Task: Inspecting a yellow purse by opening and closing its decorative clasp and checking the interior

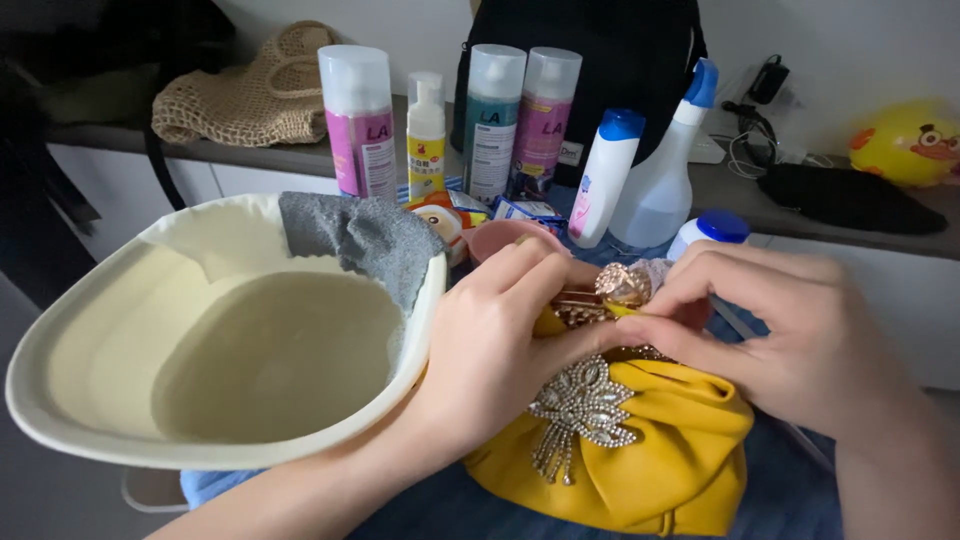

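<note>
A yellow bag (660, 440) lies low in the middle of the view, just right of a basin (60, 400), on blue cloth (790, 490). Its soft front is gathered in folds, and a rhinestone brooch (583, 405) with dangling strands sits on the front near the top. At the bag's mouth stands a round gold clasp (622, 283).

Both hands work at that clasp. The left hand (495, 350) rests over the bag's upper left side, covering part of it; its thumb and forefinger are pressed together in a pinch at the frame just left of the clasp, the other fingers curled under. The right hand (790, 335) comes in from the right, fingers bent and held close together, its fingertips pinching at the frame just below and right of the clasp. What exactly lies between the fingertips cannot be told.

The basin is cream, wide and holds pale water; a grey cloth (360, 235) hangs over its far rim. Behind the hands stand a pink cup (500, 238), a white bottle (603, 180) with a blue cap, a clear spray bottle (665, 165), and three tall spray cans (358, 120). A woven bag (250, 100) lies on the counter at the back left, a yellow ball (910, 145) at far right.
</note>
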